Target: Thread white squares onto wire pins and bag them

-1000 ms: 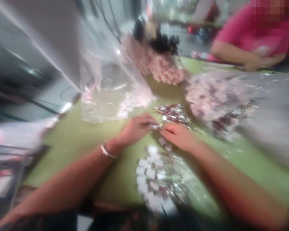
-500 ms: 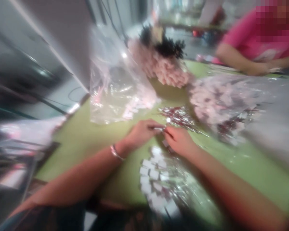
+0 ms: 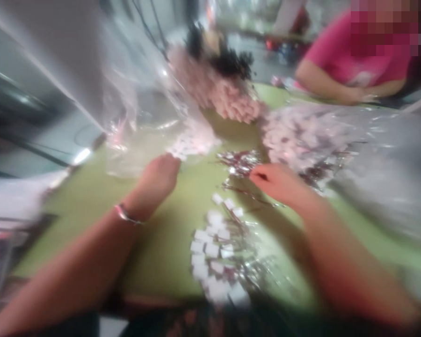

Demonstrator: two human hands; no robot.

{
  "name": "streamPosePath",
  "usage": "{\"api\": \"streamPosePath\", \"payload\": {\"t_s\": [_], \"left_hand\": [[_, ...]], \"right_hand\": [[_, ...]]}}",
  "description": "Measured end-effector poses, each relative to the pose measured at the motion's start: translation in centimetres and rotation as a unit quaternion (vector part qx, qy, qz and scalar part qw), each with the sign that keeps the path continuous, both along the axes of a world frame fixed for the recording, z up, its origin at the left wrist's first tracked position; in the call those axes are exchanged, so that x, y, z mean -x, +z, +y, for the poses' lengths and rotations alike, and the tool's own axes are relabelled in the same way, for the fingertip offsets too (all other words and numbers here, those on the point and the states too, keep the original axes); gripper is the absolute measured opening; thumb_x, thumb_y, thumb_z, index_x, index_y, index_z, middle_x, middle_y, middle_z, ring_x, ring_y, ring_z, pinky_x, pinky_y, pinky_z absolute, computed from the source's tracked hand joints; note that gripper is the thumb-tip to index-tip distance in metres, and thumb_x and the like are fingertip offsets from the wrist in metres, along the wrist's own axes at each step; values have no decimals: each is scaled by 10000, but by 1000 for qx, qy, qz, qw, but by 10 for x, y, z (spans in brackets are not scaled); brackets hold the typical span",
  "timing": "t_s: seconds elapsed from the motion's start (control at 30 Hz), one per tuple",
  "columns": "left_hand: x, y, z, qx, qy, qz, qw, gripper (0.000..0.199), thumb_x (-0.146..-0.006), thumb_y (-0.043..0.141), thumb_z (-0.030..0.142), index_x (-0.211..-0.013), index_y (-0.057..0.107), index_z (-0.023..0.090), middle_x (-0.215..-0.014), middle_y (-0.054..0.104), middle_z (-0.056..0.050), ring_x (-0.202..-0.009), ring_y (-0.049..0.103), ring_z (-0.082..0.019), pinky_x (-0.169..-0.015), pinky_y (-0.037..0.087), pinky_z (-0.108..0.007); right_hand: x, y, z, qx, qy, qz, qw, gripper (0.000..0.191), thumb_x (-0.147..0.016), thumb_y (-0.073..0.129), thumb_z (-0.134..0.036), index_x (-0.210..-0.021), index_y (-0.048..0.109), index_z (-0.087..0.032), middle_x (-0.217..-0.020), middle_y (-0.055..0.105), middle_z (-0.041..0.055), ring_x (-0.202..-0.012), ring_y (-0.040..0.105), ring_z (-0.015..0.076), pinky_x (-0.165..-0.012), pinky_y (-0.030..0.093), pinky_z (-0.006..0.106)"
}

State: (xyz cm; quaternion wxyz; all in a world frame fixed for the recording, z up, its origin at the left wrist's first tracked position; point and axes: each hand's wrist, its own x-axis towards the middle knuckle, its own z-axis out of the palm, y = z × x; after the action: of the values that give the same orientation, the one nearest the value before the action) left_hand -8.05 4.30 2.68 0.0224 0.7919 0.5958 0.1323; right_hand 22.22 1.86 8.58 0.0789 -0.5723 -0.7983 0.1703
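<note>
Reaching with left hand (image 3: 157,180) to small white pieces (image 3: 187,145), left of frame centre; bending right hand (image 3: 282,183) beside shiny silver-red wiry stems (image 3: 243,161), mid-frame. Cannot tell either grasp. Could snag neighbouring stems through tangling.

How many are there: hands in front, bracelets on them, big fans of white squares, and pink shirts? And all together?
Hands, left hand and right hand: 2
Bracelet: 1
Fan of white squares: 1
Pink shirt: 1
Total: 5
</note>
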Motion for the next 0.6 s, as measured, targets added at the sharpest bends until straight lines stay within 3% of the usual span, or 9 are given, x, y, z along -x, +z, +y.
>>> {"api": "streamPosePath", "payload": {"t_s": [0.2, 0.33, 0.4, 0.47, 0.6], "left_hand": [[-2, 8, 4, -4, 21, -4, 1000, 198, -724, 479, 54, -737, 630, 180, -749, 568, -89, -680, 525, -243, -636, 361, -340], [-15, 20, -2, -26, 47, -192, 980, 192, -774, 577, 193, -874, 740, 217, -842, 654, -62, -756, 571, -228, -712, 418, -328], [-23, 21, -7, 17, 40, -323, 945, 244, -773, 626, 248, -981, 752, 235, -813, 667, -35, -696, 564, -182, -671, 428, -291], [-32, 17, -13, 112, 17, -428, 897, 307, -770, 657, 289, -1060, 740, 234, -693, 639, -13, -589, 518, -138, -568, 401, -261], [-47, 1, -18, 297, -1, -547, 782, 306, -739, 709, 343, -1002, 753, 193, -542, 554, -4, -474, 439, -100, -457, 334, -246]], "right_hand": [[-1, -9, 1, -20, 35, -45, 998, 210, -831, 505, -208, -666, 634, -222, -686, 646, 16, -581, 502, 128, -534, 309, 284], [13, -33, 1, -45, -24, -89, 995, 206, -838, 527, -307, -697, 632, -202, -729, 655, 57, -589, 506, 148, -510, 304, 286], [16, -45, 4, -61, -38, -90, 993, 191, -837, 518, -299, -740, 643, -191, -757, 669, 73, -595, 519, 152, -510, 316, 284], [16, -50, 6, -59, -41, -73, 995, 183, -832, 510, -266, -742, 651, -191, -750, 678, 71, -589, 526, 148, -517, 331, 280], [8, -37, 8, -21, -36, -32, 999, 185, -805, 534, -229, -645, 623, -203, -674, 662, 41, -562, 520, 139, -535, 356, 281]]}}
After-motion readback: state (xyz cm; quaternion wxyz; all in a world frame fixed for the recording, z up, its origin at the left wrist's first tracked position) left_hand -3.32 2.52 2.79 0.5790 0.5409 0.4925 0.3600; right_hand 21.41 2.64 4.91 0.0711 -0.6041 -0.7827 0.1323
